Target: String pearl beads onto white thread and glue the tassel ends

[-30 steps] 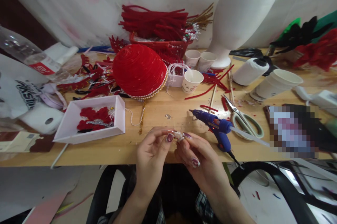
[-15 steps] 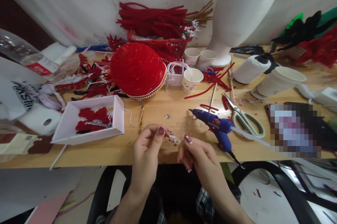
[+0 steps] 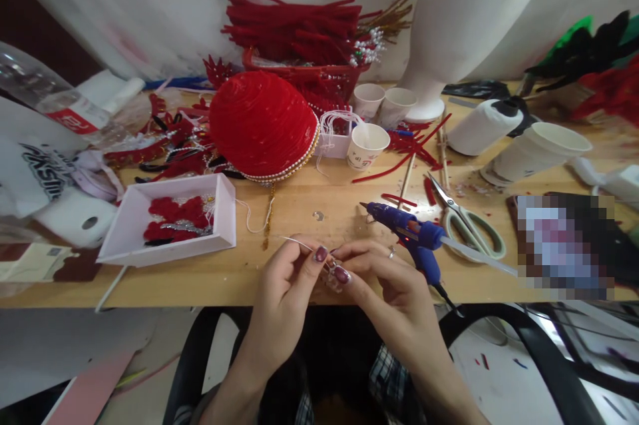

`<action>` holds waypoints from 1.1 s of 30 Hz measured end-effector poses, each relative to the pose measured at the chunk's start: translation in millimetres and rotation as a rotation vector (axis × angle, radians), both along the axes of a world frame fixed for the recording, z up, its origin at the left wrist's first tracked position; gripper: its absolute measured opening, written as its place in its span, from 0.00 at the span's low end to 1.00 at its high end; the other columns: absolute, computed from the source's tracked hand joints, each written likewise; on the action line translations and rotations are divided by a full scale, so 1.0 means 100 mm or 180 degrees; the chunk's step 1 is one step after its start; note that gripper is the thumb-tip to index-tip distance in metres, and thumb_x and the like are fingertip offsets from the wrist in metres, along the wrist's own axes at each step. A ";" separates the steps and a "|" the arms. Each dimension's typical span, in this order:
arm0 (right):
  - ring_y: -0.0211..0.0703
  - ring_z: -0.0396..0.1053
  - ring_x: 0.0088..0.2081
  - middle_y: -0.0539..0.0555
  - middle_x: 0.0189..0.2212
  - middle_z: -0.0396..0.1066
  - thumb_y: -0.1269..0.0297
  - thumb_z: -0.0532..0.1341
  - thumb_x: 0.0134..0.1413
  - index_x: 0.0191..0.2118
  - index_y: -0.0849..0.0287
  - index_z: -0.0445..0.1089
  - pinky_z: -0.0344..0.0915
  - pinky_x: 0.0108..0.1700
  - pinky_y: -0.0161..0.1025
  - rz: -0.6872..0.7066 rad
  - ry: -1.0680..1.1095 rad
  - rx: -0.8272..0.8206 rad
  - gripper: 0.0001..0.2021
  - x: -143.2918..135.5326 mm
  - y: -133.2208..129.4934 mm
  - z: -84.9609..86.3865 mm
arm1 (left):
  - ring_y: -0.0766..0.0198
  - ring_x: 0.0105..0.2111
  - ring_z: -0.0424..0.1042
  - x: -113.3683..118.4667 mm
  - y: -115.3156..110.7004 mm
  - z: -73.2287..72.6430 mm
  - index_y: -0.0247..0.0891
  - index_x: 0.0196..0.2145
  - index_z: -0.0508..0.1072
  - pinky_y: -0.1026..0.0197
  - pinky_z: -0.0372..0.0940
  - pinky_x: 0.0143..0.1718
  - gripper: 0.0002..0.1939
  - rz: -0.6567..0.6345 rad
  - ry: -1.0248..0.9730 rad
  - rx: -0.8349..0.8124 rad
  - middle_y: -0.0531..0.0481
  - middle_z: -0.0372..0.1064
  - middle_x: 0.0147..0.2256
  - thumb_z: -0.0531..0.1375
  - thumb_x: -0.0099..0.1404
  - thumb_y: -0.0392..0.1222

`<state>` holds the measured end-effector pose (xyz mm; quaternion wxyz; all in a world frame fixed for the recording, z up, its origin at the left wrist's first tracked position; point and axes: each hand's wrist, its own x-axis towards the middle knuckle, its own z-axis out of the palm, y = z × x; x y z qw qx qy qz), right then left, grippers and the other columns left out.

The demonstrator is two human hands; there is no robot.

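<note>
My left hand (image 3: 289,295) and my right hand (image 3: 392,288) meet over the table's front edge. Between them is a small cluster of clear and pale beads (image 3: 332,281), partly covered by fingers. My left thumb and forefinger pinch it, and a thin white strand (image 3: 295,240) sticks out past them to the left. From the other side, my right thumb and fingertips press on the same cluster. Beyond my right hand lies a blue hot glue gun (image 3: 399,220) with a glue stick in its back. A white box (image 3: 224,208) of red fuzzy pieces stands left of my hands.
A red wrapped dome (image 3: 262,122) with a beaded rim sits behind the box. Scissors (image 3: 472,225) and a phone (image 3: 564,245) lie at the right. Paper cups (image 3: 368,145), a thread cone (image 3: 484,126), a red basket (image 3: 344,78) and a white foam head (image 3: 459,25) stand farther back.
My right hand has moved in from beside the bead cluster and now grips it along with my left. The white strand now shows past my left fingers. The view has shifted slightly.
</note>
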<state>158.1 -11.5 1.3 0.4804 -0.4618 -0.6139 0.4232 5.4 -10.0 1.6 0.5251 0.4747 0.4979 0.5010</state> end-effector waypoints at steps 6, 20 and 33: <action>0.39 0.70 0.42 0.49 0.38 0.73 0.68 0.62 0.65 0.35 0.52 0.74 0.66 0.45 0.36 0.0111 0.0123 -0.0045 0.06 0.03 -0.01 -0.02 | 0.66 0.31 0.68 -0.01 0.03 -0.04 0.39 0.30 0.72 0.66 0.64 0.34 0.14 -0.0147 -0.0146 -0.0178 0.55 0.68 0.28 0.59 0.71 0.48; 0.44 0.66 0.45 0.51 0.39 0.66 0.61 0.57 0.69 0.40 0.52 0.66 0.63 0.48 0.41 0.0480 -0.0052 -0.0315 0.05 0.02 -0.03 -0.01 | 0.66 0.30 0.66 0.00 0.02 0.02 0.40 0.28 0.70 0.67 0.63 0.32 0.14 -0.0196 -0.0276 -0.0276 0.55 0.66 0.28 0.59 0.70 0.48; 0.42 0.63 0.38 0.51 0.36 0.63 0.66 0.51 0.73 0.34 0.54 0.63 0.61 0.41 0.38 0.0527 -0.0162 -0.0107 0.12 0.04 -0.04 0.02 | 0.67 0.27 0.62 0.03 -0.02 0.01 0.41 0.28 0.66 0.67 0.62 0.28 0.16 -0.0336 -0.0427 -0.0463 0.56 0.61 0.26 0.57 0.71 0.51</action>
